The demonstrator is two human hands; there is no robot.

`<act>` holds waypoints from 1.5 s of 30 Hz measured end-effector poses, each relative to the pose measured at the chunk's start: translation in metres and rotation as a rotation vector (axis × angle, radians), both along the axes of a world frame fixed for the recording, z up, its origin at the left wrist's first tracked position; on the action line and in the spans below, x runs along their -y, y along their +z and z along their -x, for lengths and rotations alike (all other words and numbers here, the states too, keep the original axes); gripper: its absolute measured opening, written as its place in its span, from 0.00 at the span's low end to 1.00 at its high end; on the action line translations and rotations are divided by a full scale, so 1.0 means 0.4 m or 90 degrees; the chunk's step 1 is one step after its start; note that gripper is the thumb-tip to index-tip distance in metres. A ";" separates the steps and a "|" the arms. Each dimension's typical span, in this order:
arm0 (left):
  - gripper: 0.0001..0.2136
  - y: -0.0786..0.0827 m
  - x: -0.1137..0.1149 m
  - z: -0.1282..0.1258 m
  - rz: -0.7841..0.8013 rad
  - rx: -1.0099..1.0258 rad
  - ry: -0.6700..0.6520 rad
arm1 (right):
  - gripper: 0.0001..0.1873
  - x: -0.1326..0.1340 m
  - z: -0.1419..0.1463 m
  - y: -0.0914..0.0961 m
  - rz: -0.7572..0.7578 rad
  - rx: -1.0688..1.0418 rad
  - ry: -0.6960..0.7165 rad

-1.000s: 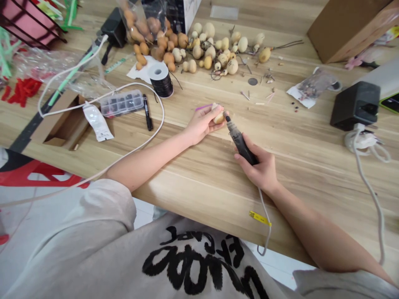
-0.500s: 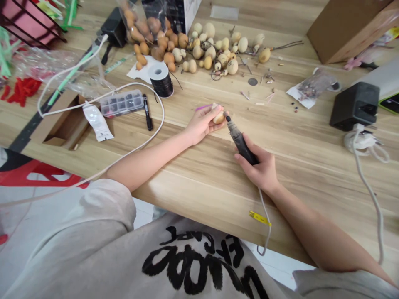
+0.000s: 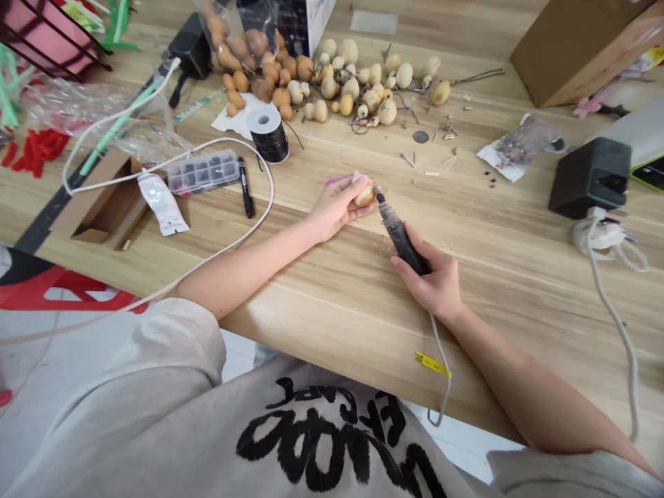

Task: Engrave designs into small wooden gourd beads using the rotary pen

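Between the fingers of my left hand (image 3: 336, 209) is a small pale gourd (image 3: 364, 196), partly hidden by the fingers. A thin purple strip (image 3: 339, 179) shows just behind that hand. My right hand (image 3: 433, 270) is wrapped round the black body of a rotary tool (image 3: 402, 238), whose tip points up and left. The tip is at the gourd's right side; whether it touches the shell I cannot tell. A pale cord (image 3: 438, 339) with a yellow tag (image 3: 432, 363) runs down from the tool past the table edge.
Several small gourds (image 3: 350, 86) lie in a heap at the back, beside browner ones (image 3: 272, 69). On the left are a wire spool (image 3: 268, 135), a compartment box (image 3: 203, 173), a black marker (image 3: 245, 188) and a long white cable (image 3: 228, 245). A black adapter (image 3: 590, 176) stands at right.
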State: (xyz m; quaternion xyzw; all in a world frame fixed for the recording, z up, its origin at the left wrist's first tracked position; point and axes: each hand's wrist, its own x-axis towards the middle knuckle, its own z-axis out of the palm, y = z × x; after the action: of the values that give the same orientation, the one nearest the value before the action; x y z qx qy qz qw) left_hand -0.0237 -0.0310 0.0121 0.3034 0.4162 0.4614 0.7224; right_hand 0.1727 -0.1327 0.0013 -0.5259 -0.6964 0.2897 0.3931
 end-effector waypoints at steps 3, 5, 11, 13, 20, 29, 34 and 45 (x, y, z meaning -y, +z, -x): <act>0.15 -0.003 -0.001 0.001 -0.015 0.005 -0.007 | 0.31 0.000 0.000 0.000 -0.003 0.003 0.016; 0.15 -0.004 -0.001 0.001 -0.018 0.006 -0.008 | 0.31 0.000 0.000 -0.001 -0.001 -0.003 0.007; 0.15 0.001 0.001 0.001 -0.002 0.010 -0.004 | 0.31 0.001 -0.001 -0.005 -0.002 0.003 0.016; 0.15 0.001 0.001 0.000 0.003 0.018 -0.001 | 0.31 0.002 0.000 -0.004 -0.003 0.000 0.011; 0.15 -0.002 -0.001 0.000 0.003 0.015 -0.001 | 0.31 0.002 -0.001 -0.003 -0.006 0.000 0.008; 0.14 -0.001 -0.001 0.001 -0.016 0.012 -0.006 | 0.29 0.000 0.000 -0.003 0.001 -0.008 0.004; 0.14 -0.001 -0.001 0.001 -0.016 -0.001 -0.010 | 0.28 0.001 -0.001 -0.005 -0.007 -0.016 0.015; 0.15 -0.002 -0.002 0.002 -0.013 0.007 -0.006 | 0.29 0.001 0.001 -0.007 0.003 -0.016 -0.005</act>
State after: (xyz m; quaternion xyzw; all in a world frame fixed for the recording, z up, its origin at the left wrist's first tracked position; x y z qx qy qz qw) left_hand -0.0245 -0.0304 0.0113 0.3100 0.4060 0.4638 0.7238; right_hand 0.1725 -0.1331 -0.0015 -0.5259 -0.6885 0.2966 0.4018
